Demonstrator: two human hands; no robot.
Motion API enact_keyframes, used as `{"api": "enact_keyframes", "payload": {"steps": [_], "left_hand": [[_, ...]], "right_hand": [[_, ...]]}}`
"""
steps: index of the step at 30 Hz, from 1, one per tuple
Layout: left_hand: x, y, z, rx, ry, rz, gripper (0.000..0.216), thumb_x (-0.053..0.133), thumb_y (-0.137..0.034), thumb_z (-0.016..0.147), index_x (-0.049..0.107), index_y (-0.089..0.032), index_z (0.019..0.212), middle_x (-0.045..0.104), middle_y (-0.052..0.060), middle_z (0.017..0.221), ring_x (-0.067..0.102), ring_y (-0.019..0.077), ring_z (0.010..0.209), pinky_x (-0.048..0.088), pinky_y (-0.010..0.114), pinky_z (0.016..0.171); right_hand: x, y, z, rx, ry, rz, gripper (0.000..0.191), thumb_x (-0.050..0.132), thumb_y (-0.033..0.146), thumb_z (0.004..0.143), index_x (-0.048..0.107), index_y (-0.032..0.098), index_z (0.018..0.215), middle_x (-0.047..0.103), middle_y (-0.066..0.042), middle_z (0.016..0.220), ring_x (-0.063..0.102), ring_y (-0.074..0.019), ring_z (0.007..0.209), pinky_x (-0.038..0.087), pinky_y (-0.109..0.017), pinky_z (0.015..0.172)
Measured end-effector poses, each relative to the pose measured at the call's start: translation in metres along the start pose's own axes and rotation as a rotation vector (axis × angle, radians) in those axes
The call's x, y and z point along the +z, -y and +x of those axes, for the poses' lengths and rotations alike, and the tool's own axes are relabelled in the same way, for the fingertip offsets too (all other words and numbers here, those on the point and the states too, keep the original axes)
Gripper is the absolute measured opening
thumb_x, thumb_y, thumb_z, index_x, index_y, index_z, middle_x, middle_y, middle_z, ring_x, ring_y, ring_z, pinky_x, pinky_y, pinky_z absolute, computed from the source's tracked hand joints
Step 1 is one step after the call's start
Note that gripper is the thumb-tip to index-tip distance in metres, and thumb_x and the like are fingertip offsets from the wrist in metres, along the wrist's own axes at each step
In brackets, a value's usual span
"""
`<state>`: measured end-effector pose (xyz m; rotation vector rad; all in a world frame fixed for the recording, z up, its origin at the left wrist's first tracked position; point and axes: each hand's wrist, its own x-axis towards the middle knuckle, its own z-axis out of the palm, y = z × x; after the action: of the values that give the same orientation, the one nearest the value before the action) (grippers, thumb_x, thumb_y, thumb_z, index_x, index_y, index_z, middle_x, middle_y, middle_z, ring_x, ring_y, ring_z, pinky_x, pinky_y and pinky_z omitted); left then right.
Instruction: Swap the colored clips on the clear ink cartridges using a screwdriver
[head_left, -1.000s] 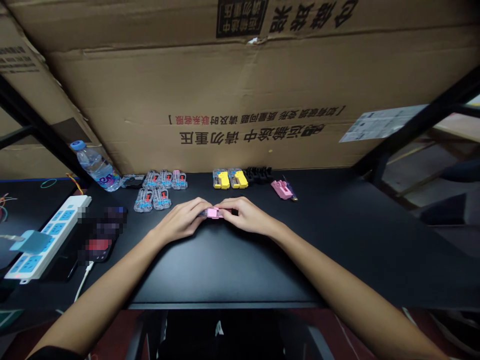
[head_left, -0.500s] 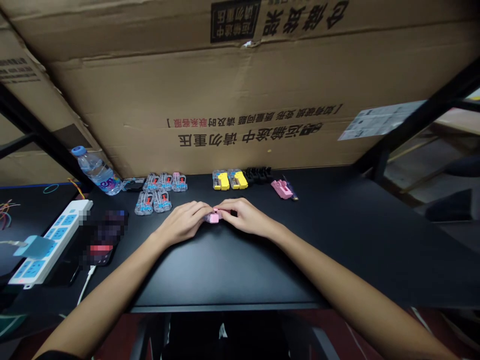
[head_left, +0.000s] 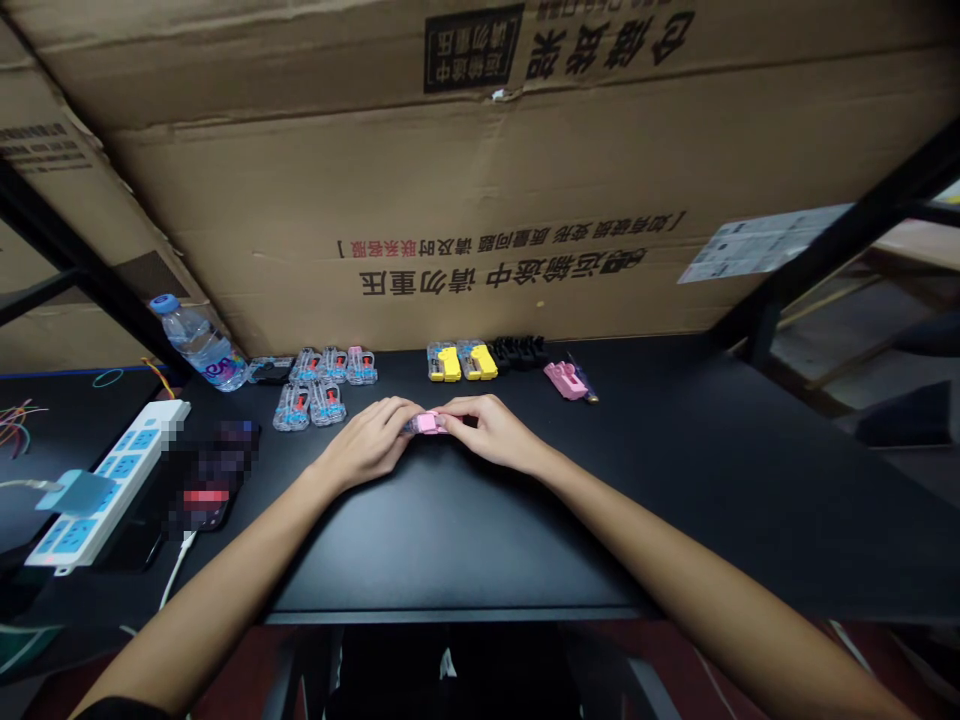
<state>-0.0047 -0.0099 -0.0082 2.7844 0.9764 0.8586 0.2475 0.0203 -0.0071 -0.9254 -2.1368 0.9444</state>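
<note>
A small pink plastic piece (head_left: 428, 423) sits between both hands at the middle of the black table (head_left: 465, 530). My left hand (head_left: 367, 440) has its fingers curled round the piece's left end. My right hand (head_left: 487, 430) pinches its right end from the other side. Both hands rest on the tabletop and hide most of the piece.
Several clear packets (head_left: 322, 382) lie at the back left, yellow pieces (head_left: 459, 361), black clips (head_left: 517, 349) and another pink piece (head_left: 566, 380) behind the hands. A water bottle (head_left: 201, 344), a white power strip (head_left: 105, 480) and a phone (head_left: 201, 495) lie left. A cardboard box (head_left: 480, 180) walls the back.
The hands stay together on the pink piece; the fingers have shifted slightly and the piece has turned a little between them.
</note>
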Motion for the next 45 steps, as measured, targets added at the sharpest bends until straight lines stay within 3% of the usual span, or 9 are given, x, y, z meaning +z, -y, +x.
{"api": "enact_keyframes", "payload": {"steps": [7,10,13,16,22,29,36,40,45], "left_hand": [[0.0,0.001,-0.001,-0.079,0.001,-0.104,0.032,0.054,-0.015,0.102,0.052,-0.021,0.133,0.067,0.011,0.119,0.068,0.0252,0.108,0.058,0.04,0.094],[0.001,0.002,-0.002,-0.117,-0.017,-0.13,0.036,0.056,-0.015,0.1,0.051,-0.021,0.135,0.066,0.01,0.117,0.068,0.0241,0.104,0.058,0.037,0.092],[0.002,0.003,-0.003,-0.154,-0.042,-0.145,0.038,0.059,-0.017,0.099,0.051,-0.021,0.136,0.065,0.009,0.115,0.068,0.023,0.101,0.057,0.035,0.09],[0.002,0.003,-0.003,-0.178,-0.05,-0.16,0.036,0.06,-0.019,0.099,0.051,-0.021,0.135,0.066,0.009,0.113,0.068,0.0233,0.101,0.057,0.035,0.089],[0.003,0.002,-0.002,-0.175,-0.057,-0.189,0.036,0.059,-0.021,0.101,0.051,-0.021,0.136,0.066,0.009,0.113,0.067,0.0233,0.102,0.056,0.035,0.09],[0.002,0.001,-0.003,-0.185,-0.054,-0.183,0.032,0.06,-0.021,0.101,0.054,-0.021,0.132,0.066,0.008,0.11,0.067,0.0228,0.098,0.056,0.034,0.087],[-0.001,0.001,-0.002,-0.188,-0.069,-0.188,0.032,0.062,-0.022,0.1,0.055,-0.02,0.132,0.068,0.009,0.11,0.069,0.0227,0.098,0.057,0.034,0.088],[0.001,0.006,-0.003,-0.299,-0.119,-0.268,0.035,0.068,-0.026,0.097,0.057,-0.02,0.13,0.072,0.009,0.112,0.071,0.0232,0.098,0.059,0.036,0.089],[0.011,0.009,-0.002,-0.499,-0.175,-0.629,0.049,0.075,-0.033,0.094,0.052,-0.022,0.136,0.075,0.012,0.128,0.075,0.0255,0.112,0.06,0.043,0.1]], "right_hand": [[0.002,0.003,0.0,0.041,-0.02,0.031,0.032,0.059,0.035,0.102,0.079,0.02,0.12,0.082,-0.01,0.122,0.076,-0.0288,0.108,0.057,-0.041,0.096],[0.003,0.004,-0.002,-0.004,-0.08,0.005,0.029,0.06,0.035,0.102,0.073,0.019,0.123,0.079,-0.011,0.121,0.074,-0.0245,0.1,0.057,-0.037,0.09],[0.004,0.006,-0.004,-0.055,-0.061,-0.015,0.024,0.066,0.037,0.1,0.07,0.02,0.116,0.077,-0.008,0.107,0.07,-0.0209,0.088,0.055,-0.033,0.081],[0.005,0.008,-0.004,-0.105,-0.042,-0.01,0.019,0.067,0.038,0.101,0.072,0.02,0.105,0.076,-0.009,0.105,0.069,-0.0214,0.09,0.054,-0.033,0.083],[0.006,0.003,-0.002,-0.051,-0.066,0.089,0.017,0.063,0.034,0.102,0.073,0.02,0.099,0.079,-0.006,0.097,0.071,-0.0215,0.088,0.052,-0.031,0.082],[0.006,-0.001,-0.001,-0.07,-0.037,0.118,0.018,0.063,0.034,0.102,0.075,0.02,0.098,0.079,-0.008,0.102,0.072,-0.0229,0.094,0.054,-0.034,0.087],[-0.004,-0.002,0.002,-0.096,-0.041,0.059,0.018,0.063,0.033,0.101,0.072,0.02,0.092,0.077,-0.008,0.098,0.069,-0.0217,0.089,0.053,-0.032,0.083],[-0.007,0.002,0.002,-0.001,-0.057,0.115,0.024,0.069,0.041,0.097,0.074,0.018,0.093,0.079,-0.008,0.096,0.068,-0.0196,0.08,0.054,-0.031,0.073],[-0.003,0.007,0.002,0.154,-0.103,0.285,0.035,0.076,0.053,0.091,0.074,0.018,0.099,0.077,-0.007,0.092,0.065,-0.0161,0.065,0.056,-0.029,0.058]]}}
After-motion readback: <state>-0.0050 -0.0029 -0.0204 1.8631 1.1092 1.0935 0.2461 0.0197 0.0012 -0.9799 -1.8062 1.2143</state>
